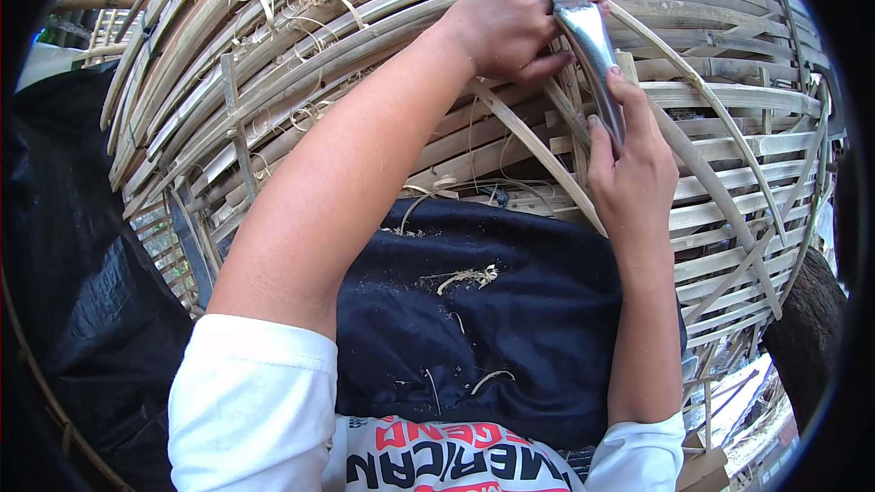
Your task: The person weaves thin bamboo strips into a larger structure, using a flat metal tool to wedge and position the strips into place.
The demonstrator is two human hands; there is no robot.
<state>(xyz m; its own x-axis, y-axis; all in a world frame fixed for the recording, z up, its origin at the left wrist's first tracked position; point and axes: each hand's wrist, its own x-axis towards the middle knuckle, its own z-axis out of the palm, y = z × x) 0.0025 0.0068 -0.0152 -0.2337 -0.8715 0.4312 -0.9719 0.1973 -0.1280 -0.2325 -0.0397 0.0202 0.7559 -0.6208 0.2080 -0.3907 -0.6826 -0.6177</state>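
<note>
Fingers [636,102] round knife [592,47], bamboo slats [743,96] behind, shavings [474,277]

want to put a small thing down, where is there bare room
On the black cloth, between the shaving clump and the right forearm; a smaller patch lies between that clump and the left forearm, lightly flecked. It is crowded around the left hand, right hand and knife, amid bamboo slats.
</note>
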